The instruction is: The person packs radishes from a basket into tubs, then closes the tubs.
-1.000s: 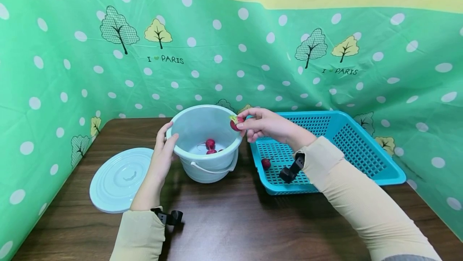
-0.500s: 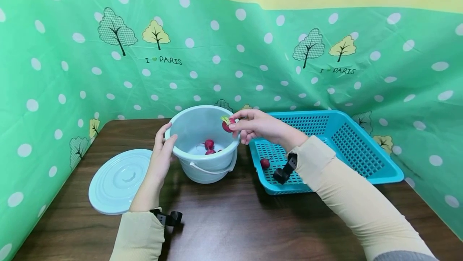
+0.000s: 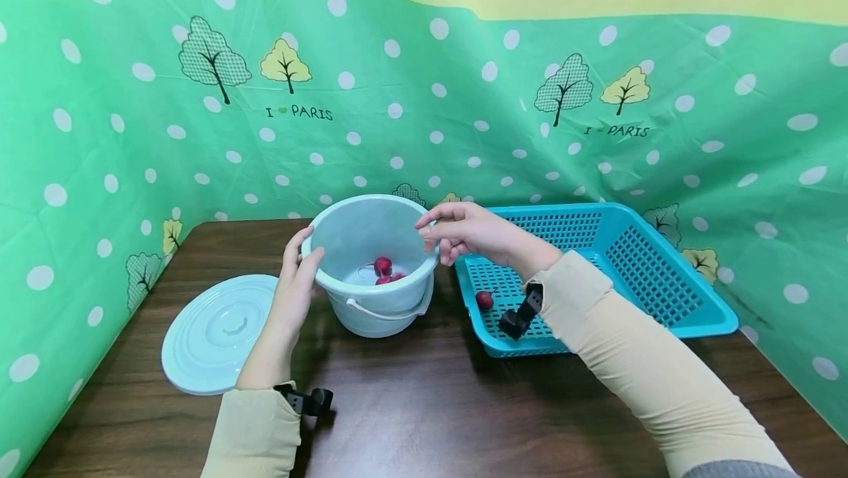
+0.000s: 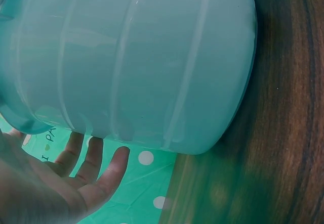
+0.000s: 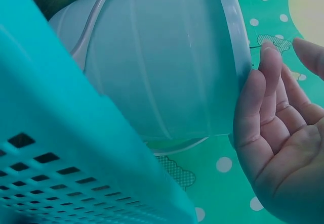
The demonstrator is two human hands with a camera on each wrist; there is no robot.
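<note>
My left hand point(image 3: 296, 272) grips the pail point(image 3: 371, 227) rim at nine o'clock, steadying it. My right hand point(image 3: 464, 231) hovers at three o'clock, fingers point(image 5: 263, 102) released, above the radishes point(image 3: 384, 270).

Lid point(image 3: 221, 333) left of bucket point(image 3: 371, 312) — basket point(image 3: 662, 272) right

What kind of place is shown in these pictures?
Probably a staged tabletop workspace, not a real kitchen: a dark wooden table is fenced on three sides by a green polka-dot cloth, with only a pale bucket and blue basket laid out.
</note>
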